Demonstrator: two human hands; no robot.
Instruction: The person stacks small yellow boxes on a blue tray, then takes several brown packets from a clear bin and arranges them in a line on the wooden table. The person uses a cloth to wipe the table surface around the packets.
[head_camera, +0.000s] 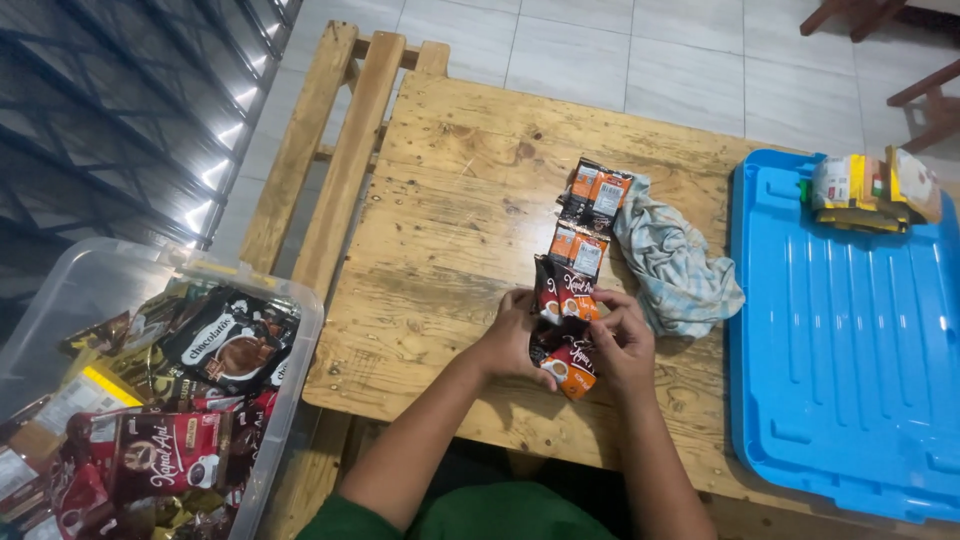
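- At near left, a clear plastic bin (300, 330) with rounded corners holds a heap of glossy foil sachets (190, 400) in dark red, black and gold.
- A rough wooden table (450, 200) of pale, knotted planks fills the middle, with slatted boards at its far left edge.
- The left hand (510, 340) comes in from near, fingers curled and pinched on the left edge of a strip of joined coffee sachets (575, 290).
- The shiny black-and-orange strip runs from the hands away across the table, lying flat.
- The right hand (625, 345) grips the strip's near end from the right, thumb on top; both hands are close together, clamped on the strip.
- A crumpled, faded bluish cloth (675, 265) lies touching the strip's right side.
- At right, a ribbed bright-blue plastic lid (840, 340) carries a bundle of yellow packets (870, 190) at its far corner.
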